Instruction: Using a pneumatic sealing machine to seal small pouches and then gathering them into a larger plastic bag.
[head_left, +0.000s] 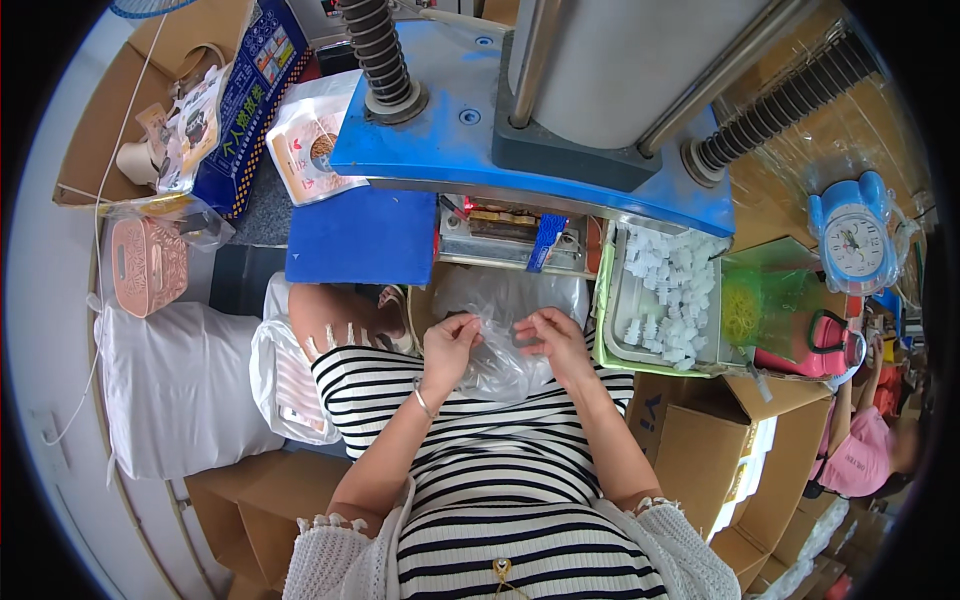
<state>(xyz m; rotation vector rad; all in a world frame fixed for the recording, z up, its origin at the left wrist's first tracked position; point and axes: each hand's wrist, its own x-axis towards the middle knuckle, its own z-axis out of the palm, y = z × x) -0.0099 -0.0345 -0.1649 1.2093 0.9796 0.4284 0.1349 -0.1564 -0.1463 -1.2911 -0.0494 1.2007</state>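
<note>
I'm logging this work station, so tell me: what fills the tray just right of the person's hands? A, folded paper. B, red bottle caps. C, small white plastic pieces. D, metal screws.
C: the tray beside the right hand holds a heap of small white plastic pieces, with nothing red, metal or paper among them.

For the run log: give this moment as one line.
left hand: pinching clear crinkled plastic bag | right hand: pinching same bag | nearby: tray of small white plastic parts

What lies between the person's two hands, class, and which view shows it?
In the head view, a crumpled clear plastic bag spans the gap between the left hand and right hand; both hands pinch its upper edge above the striped lap.
</note>
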